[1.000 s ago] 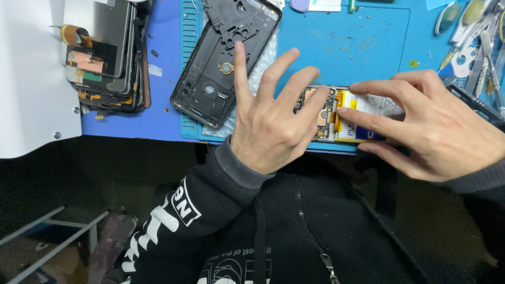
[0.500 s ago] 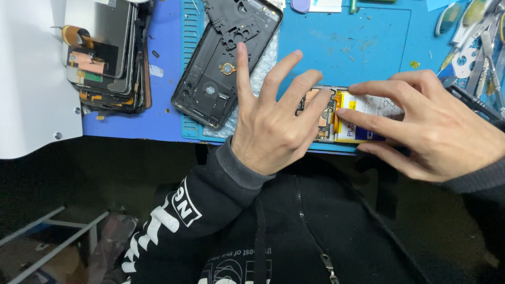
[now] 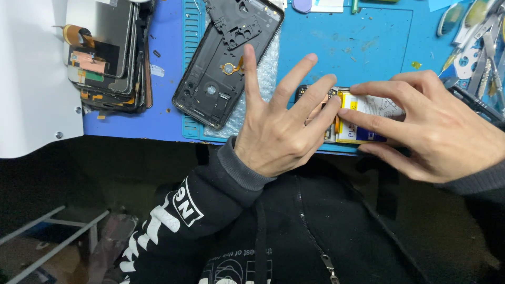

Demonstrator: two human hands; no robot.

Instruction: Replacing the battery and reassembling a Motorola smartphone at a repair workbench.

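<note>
Opened phone (image 3: pixel 363 118) lies at blue mat's (image 3: pixel 368 47) near edge, battery exposed | left hand (image 3: pixel 279 131) splayed flat, fingers pinning its left end | right hand (image 3: pixel 426 126) open, fingertips pressing battery | risk: hard pressure could dent battery or slide phone off desk (image 3: pixel 163 123) | rear housing (image 3: pixel 226 63) lies left.

At the far left corner of my blue work mat (image 3: pixel 363 47), a stack of removed phone screens (image 3: pixel 108 58) lies beside a white panel (image 3: pixel 31 79). A black phone back housing (image 3: pixel 226 60) rests tilted on bubble wrap (image 3: pixel 265 71). Metal tweezers and tools (image 3: pixel 481 47) crowd the right edge.
</note>
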